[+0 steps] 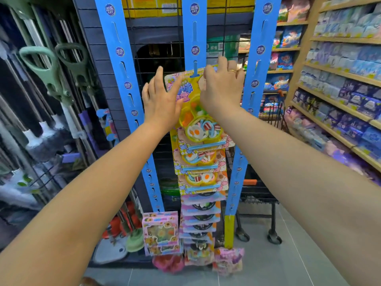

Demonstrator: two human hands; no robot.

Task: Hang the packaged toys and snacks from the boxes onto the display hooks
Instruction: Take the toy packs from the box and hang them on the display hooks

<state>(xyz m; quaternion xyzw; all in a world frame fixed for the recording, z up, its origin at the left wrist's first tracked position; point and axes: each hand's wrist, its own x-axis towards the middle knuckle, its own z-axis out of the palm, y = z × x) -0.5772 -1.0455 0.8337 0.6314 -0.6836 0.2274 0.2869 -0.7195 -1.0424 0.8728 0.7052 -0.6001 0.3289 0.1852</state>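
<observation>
The right hand (222,89) (a ring on one finger) curls over the top edge of a yellow toy pack (198,122) and grips it at centre frame. The left hand (162,100) lays straight fingers flat against the pack's upper left corner. The pack's top lies against the middle blue strip (194,38), above more hung packs (201,162). A pink pack (160,232) hangs lower left, and stocked shelves (340,40) fill the right of the frame.

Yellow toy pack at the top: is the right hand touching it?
Touching. The head view shows the right hand pinching the top edge of the yellow toy pack, thumb in front, with no gap between them.
</observation>
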